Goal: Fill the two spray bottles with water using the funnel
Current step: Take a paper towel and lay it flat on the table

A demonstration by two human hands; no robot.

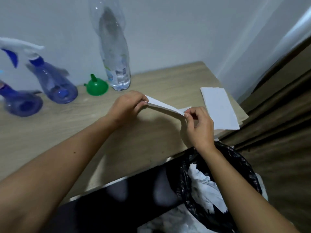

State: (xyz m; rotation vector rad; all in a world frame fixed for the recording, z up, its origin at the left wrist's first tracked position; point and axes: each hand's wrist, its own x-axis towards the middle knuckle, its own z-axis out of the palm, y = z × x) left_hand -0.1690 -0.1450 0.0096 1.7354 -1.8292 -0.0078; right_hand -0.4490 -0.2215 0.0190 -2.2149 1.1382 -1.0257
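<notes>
Two blue see-through spray bottles stand at the table's left: one (57,83) with its white trigger head on, the other (21,102) nearer the left edge. A green funnel (96,86) lies mouth down beside a tall clear water bottle (116,64) against the wall. Above the table's middle, my left hand (127,106) and my right hand (198,125) each pinch one end of a white paper tissue (163,105), stretched between them. Neither hand touches the bottles or the funnel.
More white tissue (220,108) lies folded at the table's right corner. A bin lined with a black bag (235,165), holding crumpled white paper, stands below the table's right front edge. The wooden table (67,125) meets a white wall behind.
</notes>
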